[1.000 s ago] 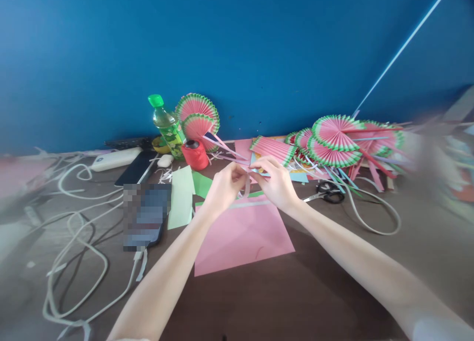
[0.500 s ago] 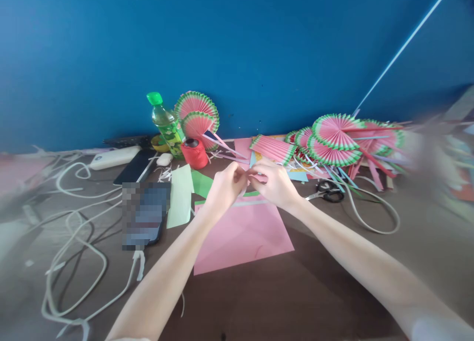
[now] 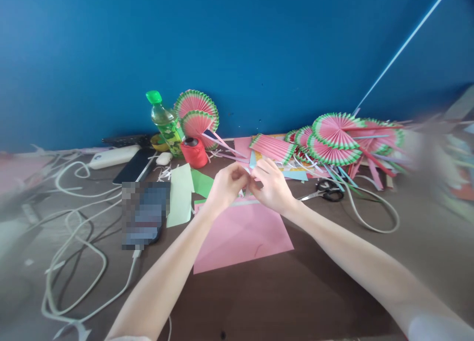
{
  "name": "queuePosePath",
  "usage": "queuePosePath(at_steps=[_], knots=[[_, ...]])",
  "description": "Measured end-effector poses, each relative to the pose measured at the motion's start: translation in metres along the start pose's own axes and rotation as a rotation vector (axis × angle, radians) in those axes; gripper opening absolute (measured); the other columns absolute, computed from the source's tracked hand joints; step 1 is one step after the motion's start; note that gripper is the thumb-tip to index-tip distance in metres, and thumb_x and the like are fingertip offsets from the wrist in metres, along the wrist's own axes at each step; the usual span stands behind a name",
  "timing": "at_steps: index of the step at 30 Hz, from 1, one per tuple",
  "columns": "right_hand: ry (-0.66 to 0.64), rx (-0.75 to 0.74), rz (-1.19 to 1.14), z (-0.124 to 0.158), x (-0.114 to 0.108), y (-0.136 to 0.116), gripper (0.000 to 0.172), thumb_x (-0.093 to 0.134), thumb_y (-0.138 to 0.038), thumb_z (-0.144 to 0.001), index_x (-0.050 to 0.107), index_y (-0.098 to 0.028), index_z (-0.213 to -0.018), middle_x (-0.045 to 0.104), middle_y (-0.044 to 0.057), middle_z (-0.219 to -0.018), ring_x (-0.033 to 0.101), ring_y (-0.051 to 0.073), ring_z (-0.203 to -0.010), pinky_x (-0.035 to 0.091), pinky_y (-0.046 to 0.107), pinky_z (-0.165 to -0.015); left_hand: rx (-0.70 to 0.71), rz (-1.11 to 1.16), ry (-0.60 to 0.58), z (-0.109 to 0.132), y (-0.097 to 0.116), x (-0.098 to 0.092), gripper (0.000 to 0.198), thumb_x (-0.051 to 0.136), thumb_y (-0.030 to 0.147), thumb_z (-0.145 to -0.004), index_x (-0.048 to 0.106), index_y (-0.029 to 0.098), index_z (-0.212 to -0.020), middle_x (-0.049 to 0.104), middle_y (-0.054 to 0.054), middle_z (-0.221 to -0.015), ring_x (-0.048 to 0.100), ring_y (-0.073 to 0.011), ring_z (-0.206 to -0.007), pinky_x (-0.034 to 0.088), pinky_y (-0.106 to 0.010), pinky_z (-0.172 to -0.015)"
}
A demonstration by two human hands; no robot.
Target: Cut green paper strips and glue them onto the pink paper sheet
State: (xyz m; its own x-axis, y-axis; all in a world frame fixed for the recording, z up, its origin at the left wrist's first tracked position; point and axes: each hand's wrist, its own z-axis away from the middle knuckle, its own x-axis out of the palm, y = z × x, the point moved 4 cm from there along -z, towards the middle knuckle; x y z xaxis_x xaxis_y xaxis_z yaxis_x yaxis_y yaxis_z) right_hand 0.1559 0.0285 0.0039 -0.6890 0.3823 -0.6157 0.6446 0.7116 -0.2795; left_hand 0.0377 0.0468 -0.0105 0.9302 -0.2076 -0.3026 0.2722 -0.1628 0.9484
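Note:
My left hand (image 3: 230, 184) and my right hand (image 3: 271, 185) meet over the far edge of a pink paper sheet (image 3: 242, 234). Both are closed in a pinch, fingertips nearly touching. Whatever sits between them is too small and too covered to make out. Pale and green strips run along the sheet's far side, partly behind the hands. Left of the sheet lie a green paper piece (image 3: 202, 184) and a pale green paper piece (image 3: 179, 197). A flat pleated pink paper (image 3: 273, 148) rests just beyond my right hand.
Black-handled scissors (image 3: 328, 191) lie to the right, below a pile of pink-and-green folded fans (image 3: 335, 133). A red thread spool (image 3: 194, 153) and a green-capped bottle (image 3: 166, 121) stand back left. Phones and a white cable (image 3: 101, 257) cover the left side. A blue wall (image 3: 237, 54) closes the back.
My right hand has turned slightly and drawn a little nearer to me, its fingers curling more. My left hand stays almost in place, its fingers shifting slightly. The pink sheet has hardly moved.

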Motion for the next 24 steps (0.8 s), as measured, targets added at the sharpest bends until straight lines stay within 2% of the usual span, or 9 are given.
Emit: queuePosePath(at_steps=[3,6,11,13,19,24], knots=[[0.022,-0.023,0.024,0.001,-0.001,-0.002,0.025,0.044,-0.006,-0.073,0.034,-0.022,-0.057,0.037,0.002,-0.063,0.034,0.017,-0.061,0.033,0.031,-0.057,-0.056,0.152,-0.026,-0.001,0.0,0.001,0.009,0.055,0.024,-0.07,0.052,0.016,-0.068,0.06,0.002,-0.061,0.058,-0.0105,-0.057,0.049,-0.025,-0.063],[0.049,0.034,-0.043,-0.001,-0.004,0.0,0.022,0.045,-0.008,-0.074,0.038,-0.021,-0.059,0.04,0.002,-0.065,0.039,0.016,-0.064,0.036,0.03,-0.059,-0.099,0.261,-0.046,-0.001,0.003,-0.001,0.014,0.059,0.027,-0.07,0.053,0.015,-0.069,0.061,0.0,-0.063,0.061,-0.0117,-0.06,0.051,-0.028,-0.066],[-0.071,0.264,-0.297,-0.007,-0.01,0.015,0.011,0.048,-0.012,-0.076,0.05,-0.019,-0.067,0.052,0.002,-0.071,0.05,0.013,-0.066,0.039,0.026,-0.058,-0.038,0.167,-0.039,-0.003,0.005,-0.008,0.013,0.058,0.027,-0.072,0.055,0.015,-0.073,0.064,-0.001,-0.065,0.063,-0.0143,-0.062,0.052,-0.029,-0.067],[-0.114,0.291,-0.325,-0.01,-0.014,0.019,0.011,0.047,-0.012,-0.077,0.053,-0.018,-0.07,0.056,0.002,-0.074,0.051,0.013,-0.066,0.04,0.026,-0.059,-0.003,0.075,-0.013,-0.004,0.005,-0.011,0.01,0.056,0.026,-0.073,0.055,0.016,-0.073,0.064,-0.001,-0.066,0.063,-0.0146,-0.063,0.051,-0.028,-0.065],[-0.279,0.072,-0.149,-0.011,-0.012,0.014,0.008,0.05,-0.015,-0.078,0.052,-0.018,-0.07,0.052,0.004,-0.072,0.05,0.016,-0.071,0.04,0.029,-0.064,0.118,-0.224,-0.023,0.003,0.016,-0.008,0.009,0.048,0.024,-0.076,0.054,0.017,-0.073,0.062,0.001,-0.063,0.057,-0.0121,-0.056,0.042,-0.022,-0.055],[-0.325,0.002,-0.047,-0.008,-0.006,0.012,0.016,0.046,-0.012,-0.079,0.049,-0.018,-0.065,0.049,0.003,-0.069,0.047,0.016,-0.068,0.036,0.028,-0.059,0.171,-0.51,-0.003,0.007,0.024,-0.006,0.008,0.047,0.019,-0.075,0.054,0.019,-0.071,0.062,-0.001,-0.066,0.058,-0.0146,-0.062,0.041,-0.024,-0.059]])
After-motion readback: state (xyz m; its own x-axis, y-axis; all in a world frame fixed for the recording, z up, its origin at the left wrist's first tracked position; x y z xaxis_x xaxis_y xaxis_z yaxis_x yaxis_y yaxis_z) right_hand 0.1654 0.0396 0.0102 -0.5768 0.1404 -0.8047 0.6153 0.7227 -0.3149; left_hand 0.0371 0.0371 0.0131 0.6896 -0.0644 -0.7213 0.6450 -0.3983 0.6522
